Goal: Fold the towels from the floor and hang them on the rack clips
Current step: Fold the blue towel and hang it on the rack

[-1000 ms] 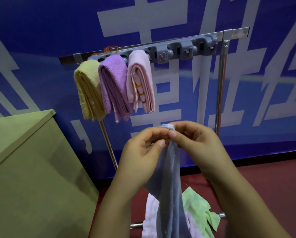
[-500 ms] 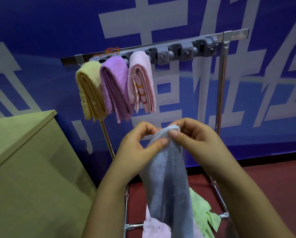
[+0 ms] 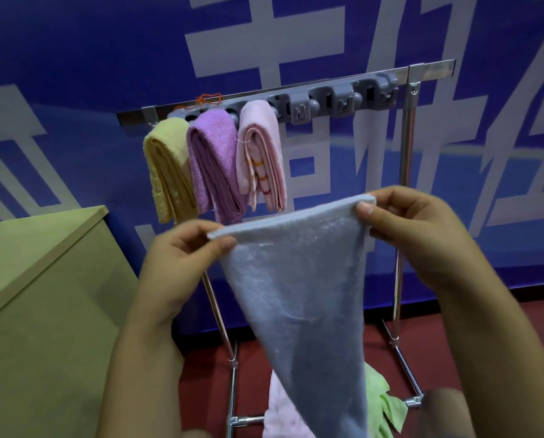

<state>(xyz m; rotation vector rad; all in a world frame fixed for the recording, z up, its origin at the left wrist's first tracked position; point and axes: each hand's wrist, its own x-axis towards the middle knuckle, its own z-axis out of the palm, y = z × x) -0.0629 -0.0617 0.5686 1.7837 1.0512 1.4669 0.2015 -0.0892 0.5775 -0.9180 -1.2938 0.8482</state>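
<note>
A: How will that grey-blue towel behave in the grip?

B: Light, soft and limp, I'd judge. The left hand pinches one top corner between thumb and fingers, the right hand pinches the other, and the edge between the two grips is pulled into a near-straight line. Below the grips the cloth narrows to a hanging point, so it has no stiffness of its own.

A: Slippery?

B: Probably not; the surface looks like napped terry, slightly fuzzy, which should give the fingertips friction. Corners and the hemmed edge are the sensible places to hold it, since the middle would just bunch.

A: And beyond the hands?

B: Above and behind the left grip hang three folded towels: a nubbly yellow towel, a purple towel with a looped pile, and a smoother pink towel with orange stripes. Up and behind the right grip, grey plastic rack clips sit unfilled on the shiny metal rack.

A: Anything under the hanging cloth?

B: A pale pink towel and a light green towel, crumpled on the red floor.
</note>
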